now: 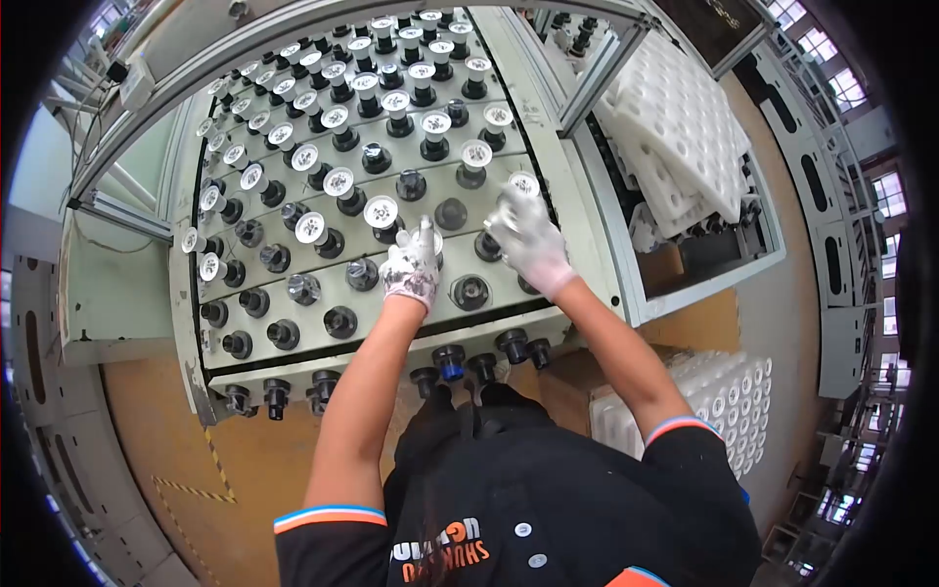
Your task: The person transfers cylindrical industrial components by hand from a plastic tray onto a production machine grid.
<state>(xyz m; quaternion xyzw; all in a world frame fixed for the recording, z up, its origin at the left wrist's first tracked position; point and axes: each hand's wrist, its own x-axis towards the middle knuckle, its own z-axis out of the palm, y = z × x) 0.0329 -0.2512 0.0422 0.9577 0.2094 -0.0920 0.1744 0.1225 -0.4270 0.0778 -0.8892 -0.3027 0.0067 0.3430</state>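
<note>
Both hands wear white gloves. My left hand (413, 264) has its fingers bunched over a white disc that shows partly at its right side; its glove is stained dark. Further right, my right hand (529, 238) is smeared by motion, just below a white disc (523, 184) near the machine's right edge. A white-topped lamp-like part (380, 212) stands on a black holder just above my left hand. Between the hands is a bare dark holder (450, 214), and a black holder (469, 292) sits nearer the front edge.
The pale slatted machine bed (411, 108) carries rows of holders, several with white discs. A metal frame (235, 49) crosses above it. White perforated trays (675, 127) are stacked at the right. White parts (734, 406) stand in rows at lower right.
</note>
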